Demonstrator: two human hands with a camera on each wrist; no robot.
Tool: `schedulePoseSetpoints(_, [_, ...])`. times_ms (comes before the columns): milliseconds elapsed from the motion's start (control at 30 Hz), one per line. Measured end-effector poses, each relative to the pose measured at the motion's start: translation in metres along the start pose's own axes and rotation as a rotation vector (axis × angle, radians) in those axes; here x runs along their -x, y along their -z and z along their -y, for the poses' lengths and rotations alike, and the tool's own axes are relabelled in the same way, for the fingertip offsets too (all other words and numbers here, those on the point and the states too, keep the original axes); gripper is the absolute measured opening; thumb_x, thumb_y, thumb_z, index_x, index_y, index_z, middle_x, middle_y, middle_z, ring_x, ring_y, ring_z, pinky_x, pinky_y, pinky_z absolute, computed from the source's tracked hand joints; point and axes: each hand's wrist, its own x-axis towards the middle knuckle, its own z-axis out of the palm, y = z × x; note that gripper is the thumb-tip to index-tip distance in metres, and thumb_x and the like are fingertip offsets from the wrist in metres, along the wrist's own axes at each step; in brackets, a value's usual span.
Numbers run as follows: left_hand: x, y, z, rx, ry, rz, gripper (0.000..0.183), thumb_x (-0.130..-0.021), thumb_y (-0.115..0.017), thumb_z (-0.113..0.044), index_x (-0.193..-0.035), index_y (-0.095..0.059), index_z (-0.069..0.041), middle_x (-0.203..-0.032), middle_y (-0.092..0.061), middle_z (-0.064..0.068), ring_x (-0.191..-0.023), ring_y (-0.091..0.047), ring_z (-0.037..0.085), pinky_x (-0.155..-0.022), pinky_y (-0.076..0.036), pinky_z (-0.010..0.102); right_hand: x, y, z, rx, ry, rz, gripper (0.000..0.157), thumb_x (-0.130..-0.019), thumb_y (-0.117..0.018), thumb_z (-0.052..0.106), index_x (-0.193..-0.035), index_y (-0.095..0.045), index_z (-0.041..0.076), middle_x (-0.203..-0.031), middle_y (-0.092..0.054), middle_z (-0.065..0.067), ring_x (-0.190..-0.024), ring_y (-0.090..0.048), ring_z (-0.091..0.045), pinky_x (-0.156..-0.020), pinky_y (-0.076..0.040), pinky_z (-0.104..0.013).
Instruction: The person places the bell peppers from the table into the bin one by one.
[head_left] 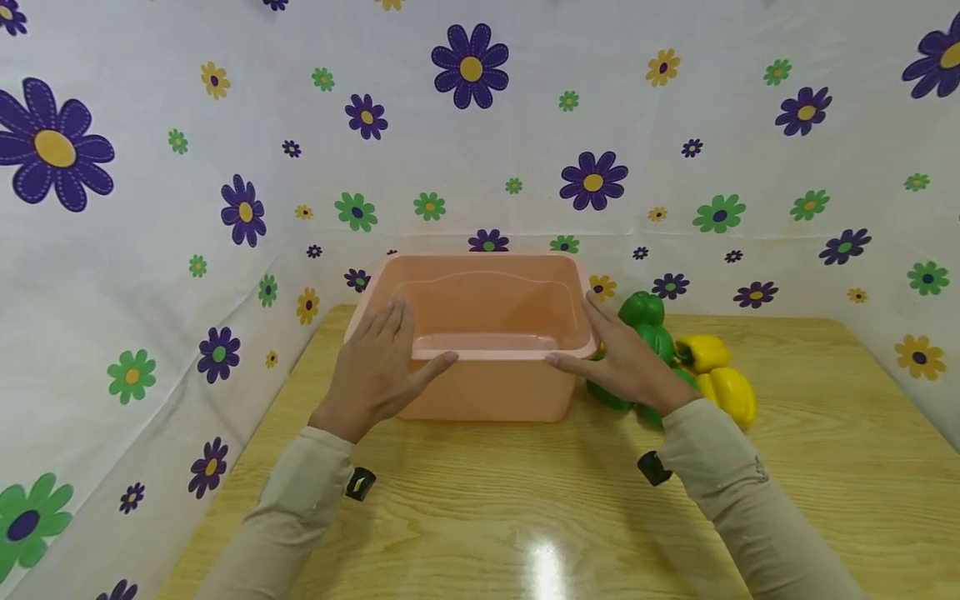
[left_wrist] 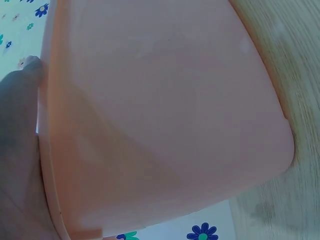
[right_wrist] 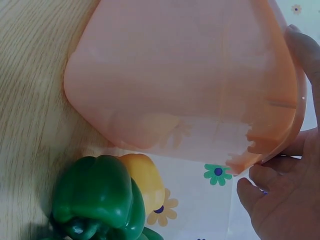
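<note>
A peach plastic basin (head_left: 487,387) stands on the wooden table with its hollow facing up. At its front left corner is my left hand (head_left: 371,367), fingers straight over the left side and thumb along the front rim. My right hand (head_left: 626,354) holds the front right corner, its thumb on the front rim; the right wrist view shows its other fingers bent against the rim's outer side. In the left wrist view the thumb (left_wrist: 32,67) touches the rim, while the other fingers are out of sight. The basin's visible floor holds nothing.
Right of the basin, close to my right hand, lie several green bell peppers (head_left: 642,310) and yellow bell peppers (head_left: 729,395). My right hand and forearm partly cover them. A white flower-print sheet (head_left: 510,150) hangs behind and beside the wooden table (head_left: 480,508).
</note>
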Motion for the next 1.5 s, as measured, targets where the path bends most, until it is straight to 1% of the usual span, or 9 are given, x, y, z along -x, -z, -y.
schedulePoseSetpoints(233, [0.004, 0.0, -0.002, -0.008, -0.024, 0.004, 0.098, -0.1, -0.035, -0.07, -0.156, -0.022, 0.009, -0.163, -0.022, 0.025, -0.152, -0.019, 0.036, -0.125, -0.012, 0.049, 0.001, 0.0, 0.0, 0.009, -0.006, 0.003, 0.108, -0.089, -0.065, 0.067, -0.164, -0.008, 0.014, -0.17, -0.002, -0.006, -0.155, -0.01, -0.034, -0.12, -0.019, -0.062])
schedulePoseSetpoints(500, [0.006, -0.002, -0.001, -0.035, -0.05, -0.03, 0.091, -0.103, -0.039, -0.064, -0.155, -0.028, 0.01, -0.16, -0.028, 0.026, -0.15, -0.027, 0.038, -0.124, -0.017, 0.051, -0.001, -0.001, 0.002, 0.007, 0.005, 0.009, 0.108, -0.089, -0.065, 0.067, -0.164, -0.006, 0.016, -0.17, 0.0, -0.007, -0.155, -0.009, -0.033, -0.12, -0.019, -0.062])
schedulePoseSetpoints(700, [0.005, -0.003, -0.001, -0.017, -0.05, -0.021, 0.093, -0.102, -0.035, -0.068, -0.155, -0.026, 0.008, -0.162, -0.027, 0.025, -0.151, -0.025, 0.037, -0.124, -0.016, 0.05, 0.002, -0.001, 0.002, -0.017, 0.046, -0.05, 0.107, -0.089, -0.069, 0.061, -0.164, -0.004, 0.024, -0.17, -0.002, -0.01, -0.155, -0.009, -0.032, -0.119, -0.02, -0.062])
schedulePoseSetpoints(767, [0.006, -0.003, -0.002, -0.01, -0.054, -0.027, 0.093, -0.102, -0.037, -0.067, -0.155, -0.027, 0.008, -0.162, -0.028, 0.024, -0.15, -0.026, 0.037, -0.124, -0.017, 0.051, 0.005, -0.004, 0.002, -0.014, 0.061, -0.064, 0.106, -0.089, -0.07, 0.06, -0.164, -0.004, 0.024, -0.17, -0.006, -0.011, -0.154, -0.015, -0.032, -0.119, -0.023, -0.061])
schedulePoseSetpoints(900, [0.009, -0.004, -0.003, -0.028, -0.072, -0.063, 0.091, -0.102, -0.04, -0.065, -0.154, -0.03, 0.009, -0.16, -0.032, 0.026, -0.149, -0.03, 0.039, -0.123, -0.02, 0.052, 0.008, -0.01, 0.002, -0.012, 0.081, -0.075, 0.103, -0.093, -0.067, 0.057, -0.164, -0.002, 0.023, -0.17, -0.005, -0.012, -0.153, -0.017, -0.034, -0.118, -0.025, -0.062])
schedulePoseSetpoints(967, [0.009, -0.005, -0.003, -0.043, -0.077, -0.081, 0.09, -0.102, -0.041, -0.064, -0.153, -0.031, 0.01, -0.159, -0.033, 0.027, -0.148, -0.031, 0.039, -0.123, -0.02, 0.053, 0.008, -0.012, 0.002, -0.016, 0.088, -0.08, 0.101, -0.094, -0.065, 0.056, -0.164, -0.002, 0.021, -0.17, -0.003, -0.012, -0.154, -0.014, -0.033, -0.118, -0.025, -0.062])
schedulePoseSetpoints(1100, [0.008, -0.004, -0.004, -0.044, -0.064, -0.081, 0.092, -0.102, -0.042, -0.064, -0.154, -0.028, 0.01, -0.16, -0.03, 0.027, -0.149, -0.028, 0.039, -0.123, -0.019, 0.052, 0.008, -0.013, 0.001, -0.009, 0.057, -0.073, 0.101, -0.095, -0.062, 0.059, -0.164, -0.001, 0.019, -0.17, 0.002, -0.011, -0.154, -0.01, -0.034, -0.118, -0.024, -0.062])
schedulePoseSetpoints(1233, [0.007, -0.005, -0.006, -0.038, -0.049, -0.08, 0.093, -0.102, -0.041, -0.065, -0.155, -0.026, 0.01, -0.16, -0.029, 0.027, -0.15, -0.027, 0.039, -0.124, -0.019, 0.05, 0.009, -0.014, 0.001, -0.011, 0.03, -0.069, 0.102, -0.095, -0.06, 0.062, -0.164, 0.002, 0.021, -0.169, 0.004, -0.01, -0.154, -0.012, -0.036, -0.118, -0.025, -0.062])
schedulePoseSetpoints(1500, [0.007, -0.005, -0.005, -0.009, -0.013, -0.07, 0.093, -0.102, -0.036, -0.066, -0.155, -0.024, 0.01, -0.162, -0.026, 0.027, -0.151, -0.023, 0.038, -0.124, -0.017, 0.05, 0.007, -0.014, 0.002, -0.005, 0.058, -0.089, 0.101, -0.095, -0.061, 0.061, -0.164, 0.0, 0.02, -0.17, 0.0, -0.012, -0.153, -0.014, -0.035, -0.117, -0.027, -0.062])
